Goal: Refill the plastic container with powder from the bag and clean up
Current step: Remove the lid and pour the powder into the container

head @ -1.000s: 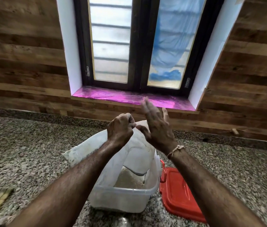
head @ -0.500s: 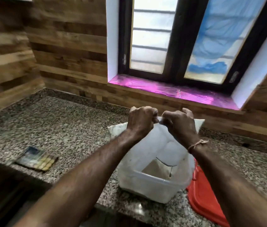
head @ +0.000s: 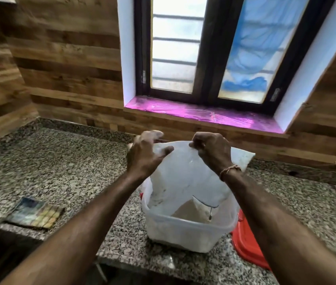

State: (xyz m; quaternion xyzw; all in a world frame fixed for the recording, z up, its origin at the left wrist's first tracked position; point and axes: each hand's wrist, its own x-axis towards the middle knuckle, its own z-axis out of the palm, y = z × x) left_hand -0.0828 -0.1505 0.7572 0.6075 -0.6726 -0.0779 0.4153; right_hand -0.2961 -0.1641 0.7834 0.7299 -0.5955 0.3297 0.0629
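Note:
A white plastic bag [head: 185, 173] hangs upside down with its lower end inside a translucent plastic container [head: 183, 233] on the granite counter. Tan powder [head: 189, 210] lies in the container under the bag's opening. My left hand [head: 146, 155] grips the bag's upper left edge, thumb on the front; the fingers behind are blurred. My right hand [head: 212, 151] pinches the upper edge further right. A red lid [head: 247, 249] lies flat against the container's right side.
A small coloured flat packet [head: 35, 212] lies on the counter [head: 70, 171] to the left. The counter's front edge runs just below the container, with a dark drop beneath. Wooden walls stand behind and left; a window with a pink sill [head: 204, 114] is behind.
My hands, close together on the bag's top edge half a second ago, have spread apart, stretching the edge. A second ago my right hand was open beside the bag; now it pinches it.

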